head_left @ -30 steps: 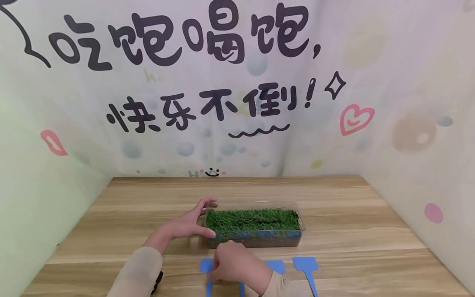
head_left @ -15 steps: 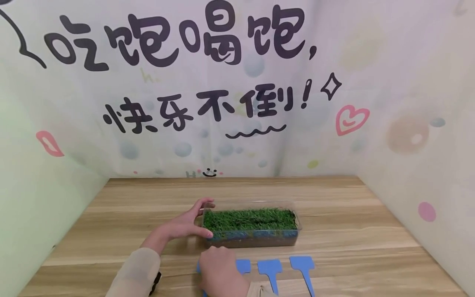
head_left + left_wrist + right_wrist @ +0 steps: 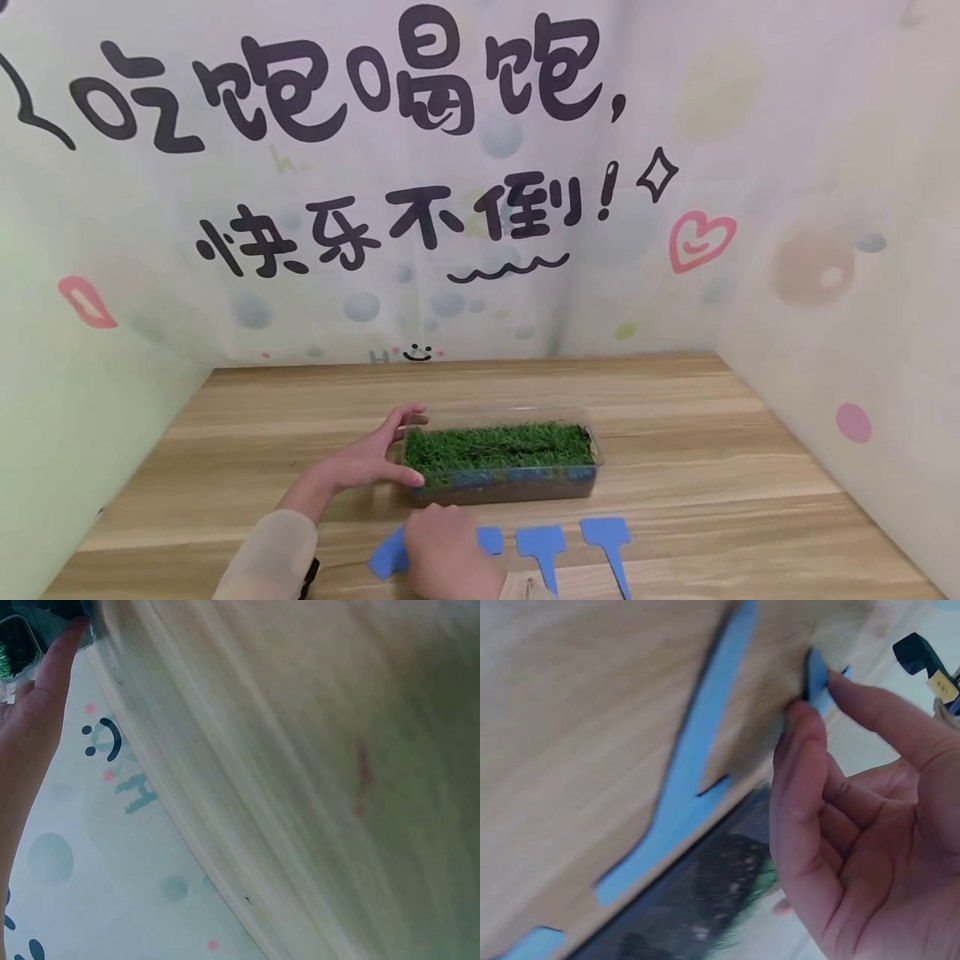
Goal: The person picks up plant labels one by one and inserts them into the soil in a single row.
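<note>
A clear plastic box [image 3: 517, 493] holds dark soil with a mat of green artificial-looking grass [image 3: 495, 450] on top. My left hand [image 3: 367, 460] grips the box's left end, thumb at the front and fingers at the back. In front of the box, my right hand [image 3: 448, 550] pinches a blue T-shaped plant label [image 3: 387, 554] between thumb and index finger; the label's head is tilted. The right wrist view shows that pinch at the label's narrow part [image 3: 817, 682]. My right hand hides most of the label's stem in the head view.
More blue labels lie in a row to the right: one partly behind my hand [image 3: 491, 540], a middle one [image 3: 540, 543] and a right one [image 3: 606, 533]. The wooden table [image 3: 712, 467] meets a printed backdrop [image 3: 420, 317] behind and at both sides.
My right hand has moved left to the leftmost label and pinched it. That label has turned from straight to tilted. The left hand keeps its grip on the box; the view has shifted slightly.
</note>
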`<state>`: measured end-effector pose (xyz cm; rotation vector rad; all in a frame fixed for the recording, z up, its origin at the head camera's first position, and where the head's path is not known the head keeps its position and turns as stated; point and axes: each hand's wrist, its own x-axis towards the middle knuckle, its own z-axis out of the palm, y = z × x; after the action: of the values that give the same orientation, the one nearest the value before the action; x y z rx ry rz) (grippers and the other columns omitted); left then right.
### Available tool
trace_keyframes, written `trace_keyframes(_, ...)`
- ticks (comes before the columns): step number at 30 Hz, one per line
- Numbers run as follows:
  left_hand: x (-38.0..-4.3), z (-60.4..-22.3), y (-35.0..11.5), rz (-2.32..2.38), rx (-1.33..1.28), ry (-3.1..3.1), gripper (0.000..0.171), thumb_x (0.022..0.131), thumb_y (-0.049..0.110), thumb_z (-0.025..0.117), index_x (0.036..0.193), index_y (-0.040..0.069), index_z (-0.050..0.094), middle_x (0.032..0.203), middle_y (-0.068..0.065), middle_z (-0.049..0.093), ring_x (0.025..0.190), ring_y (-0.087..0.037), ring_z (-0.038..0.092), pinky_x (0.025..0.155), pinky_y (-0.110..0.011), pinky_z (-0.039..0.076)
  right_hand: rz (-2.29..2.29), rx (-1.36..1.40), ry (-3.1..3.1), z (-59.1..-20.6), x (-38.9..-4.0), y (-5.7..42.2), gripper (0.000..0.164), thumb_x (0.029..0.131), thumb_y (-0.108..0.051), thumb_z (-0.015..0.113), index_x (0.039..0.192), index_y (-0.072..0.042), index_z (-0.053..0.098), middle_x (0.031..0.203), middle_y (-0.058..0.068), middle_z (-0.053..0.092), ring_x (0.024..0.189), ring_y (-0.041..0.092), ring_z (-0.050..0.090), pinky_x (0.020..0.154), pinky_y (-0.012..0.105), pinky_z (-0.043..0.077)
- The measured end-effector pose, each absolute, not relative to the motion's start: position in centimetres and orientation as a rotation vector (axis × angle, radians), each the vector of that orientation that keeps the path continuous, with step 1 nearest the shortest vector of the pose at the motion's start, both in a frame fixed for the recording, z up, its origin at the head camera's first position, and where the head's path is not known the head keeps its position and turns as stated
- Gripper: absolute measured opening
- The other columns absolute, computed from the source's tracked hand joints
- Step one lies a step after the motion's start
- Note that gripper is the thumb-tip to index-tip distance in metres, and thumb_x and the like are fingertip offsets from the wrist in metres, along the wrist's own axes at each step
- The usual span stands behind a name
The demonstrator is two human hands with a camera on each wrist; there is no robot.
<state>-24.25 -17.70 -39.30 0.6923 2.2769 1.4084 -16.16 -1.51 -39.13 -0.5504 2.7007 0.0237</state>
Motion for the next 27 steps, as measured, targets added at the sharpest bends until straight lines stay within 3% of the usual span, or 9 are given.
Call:
trace_keyframes(5,-24.3,-39.5,-17.9,1.420,0.688,2.251,0.098,0.088,0.030,0.076,0.158,0.010,0.010,0.160,-0.023,0.022,0.148,-0.054,0.014,0.118,-0.068,0.019,-0.289,-0.525,2.660,-39.0,-16.4,-0.1,0.018,0.080,-0.032,0.082,0.074,-0.018,0.072,0.066,-0.002,0.063,0.060,0.017,0.058,0.055,0.032,0.049)
trace_keyframes(8,-24.3,-39.4,-17.9,1.423,0.697,2.245,0.098,0.088,0.030,0.076,0.158,0.009,0.010,0.160,-0.023,0.022,0.148,-0.054,0.013,0.118,-0.069,0.018,-0.508,-0.525,2.579,-38.8,-16.5,0.8,0.023,0.080,-0.024,0.081,0.062,-0.016,0.069,0.057,-0.005,0.059,0.052,0.013,0.052,0.050,0.027,0.043)
trace_keyframes(10,-24.2,-39.3,-17.9,1.422,0.699,2.243,0.098,0.089,0.030,0.076,0.158,0.008,0.009,0.160,-0.024,0.021,0.148,-0.055,0.013,0.118,-0.069,0.018,-0.660,-0.531,2.506,-38.7,-16.5,1.4,0.022,0.079,-0.018,0.081,0.062,-0.015,0.068,0.053,-0.006,0.057,0.049,0.011,0.050,0.048,0.024,0.041)
trace_keyframes(17,-24.2,-39.3,-17.8,1.425,0.714,2.239,0.097,0.088,0.031,0.076,0.157,0.010,0.011,0.161,-0.024,0.021,0.148,-0.055,0.014,0.116,-0.071,0.018,-1.042,-0.645,2.175,-47.7,-20.9,3.4,0.017,0.077,-0.032,0.085,0.074,-0.026,0.070,0.061,-0.003,0.068,0.054,0.015,0.064,0.053,0.028,0.051)
trace_keyframes(22,-24.3,-39.4,-17.8,1.424,0.746,2.241,0.097,0.087,0.029,0.077,0.156,0.009,0.012,0.160,-0.025,0.023,0.147,-0.055,0.015,0.116,-0.071,0.019,-1.079,-0.577,2.126,-42.3,-18.7,3.6,0.018,0.083,-0.019,0.081,0.071,-0.019,0.067,0.059,-0.006,0.065,0.049,0.007,0.060,0.053,0.026,0.055)
trace_keyframes(27,-24.2,-39.3,-17.9,1.426,0.741,2.245,0.097,0.087,0.030,0.077,0.156,0.009,0.012,0.160,-0.024,0.022,0.147,-0.056,0.015,0.116,-0.072,0.019,-1.155,-0.549,2.071,-39.7,-17.8,3.9,0.013,0.084,-0.006,0.077,0.075,-0.010,0.068,0.060,-0.004,0.064,0.050,0.006,0.059,0.052,0.024,0.055)
